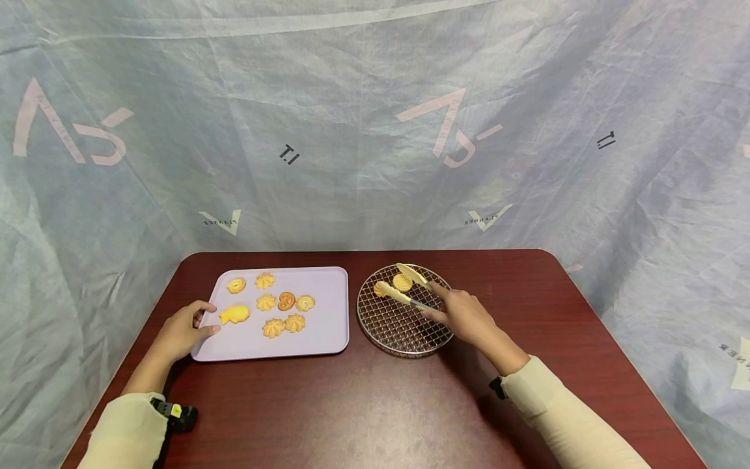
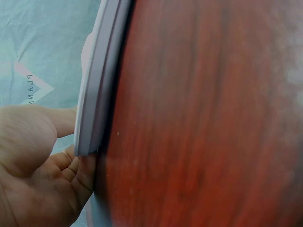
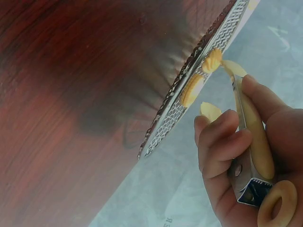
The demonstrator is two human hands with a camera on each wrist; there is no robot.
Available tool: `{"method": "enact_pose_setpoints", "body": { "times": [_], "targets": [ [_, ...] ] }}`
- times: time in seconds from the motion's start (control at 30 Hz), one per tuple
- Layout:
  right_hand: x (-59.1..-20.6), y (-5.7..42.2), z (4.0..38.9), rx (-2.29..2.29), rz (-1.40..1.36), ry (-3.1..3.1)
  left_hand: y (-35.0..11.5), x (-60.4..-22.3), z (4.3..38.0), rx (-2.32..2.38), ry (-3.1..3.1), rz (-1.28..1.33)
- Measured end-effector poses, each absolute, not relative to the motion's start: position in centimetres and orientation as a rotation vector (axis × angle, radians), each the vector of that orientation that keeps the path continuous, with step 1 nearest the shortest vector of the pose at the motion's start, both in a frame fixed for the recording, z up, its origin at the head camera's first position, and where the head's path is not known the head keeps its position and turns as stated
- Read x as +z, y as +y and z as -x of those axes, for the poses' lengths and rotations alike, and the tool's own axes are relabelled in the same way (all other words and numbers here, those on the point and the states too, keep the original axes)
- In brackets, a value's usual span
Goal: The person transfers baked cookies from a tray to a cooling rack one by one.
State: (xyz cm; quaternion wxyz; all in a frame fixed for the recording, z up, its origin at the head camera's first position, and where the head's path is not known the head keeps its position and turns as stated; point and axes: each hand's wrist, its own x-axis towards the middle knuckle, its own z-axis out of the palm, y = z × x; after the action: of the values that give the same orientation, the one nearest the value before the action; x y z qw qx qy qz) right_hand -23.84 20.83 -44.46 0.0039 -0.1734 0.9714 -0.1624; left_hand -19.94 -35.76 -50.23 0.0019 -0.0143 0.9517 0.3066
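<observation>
My left hand (image 1: 180,331) grips the left edge of a pale lilac tray (image 1: 328,326), its thumb over the rim. Several cookies lie spread on that tray, among them a fish-shaped cookie (image 1: 235,314), a pretzel-shaped cookie (image 1: 286,300) and a ring-like cookie (image 1: 236,285). On the right, my right hand (image 1: 467,315) holds metal tongs (image 3: 258,137) with cream-coloured tips and grips. The tongs' arms are spread above a round wire rack (image 1: 404,332). A round cookie (image 1: 402,282) rests on the rack between the tips, and a swirled cookie (image 1: 379,289) is partly hidden by the nearer tip.
Tray and rack stand side by side on a dark red wooden table (image 1: 375,410), with a narrow gap between them. A grey printed cloth (image 1: 363,182) hangs behind the table and at both sides.
</observation>
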Motion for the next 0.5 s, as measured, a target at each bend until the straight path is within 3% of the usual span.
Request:
{"method": "enact_pose_setpoints", "body": {
  "times": [0.5],
  "targets": [
    [-43.9, 19.2, 23.9, -0.527, 0.515, 2.988, -35.8, -50.2, 19.9, 0.963, 2.98, 0.045]
  ]
}}
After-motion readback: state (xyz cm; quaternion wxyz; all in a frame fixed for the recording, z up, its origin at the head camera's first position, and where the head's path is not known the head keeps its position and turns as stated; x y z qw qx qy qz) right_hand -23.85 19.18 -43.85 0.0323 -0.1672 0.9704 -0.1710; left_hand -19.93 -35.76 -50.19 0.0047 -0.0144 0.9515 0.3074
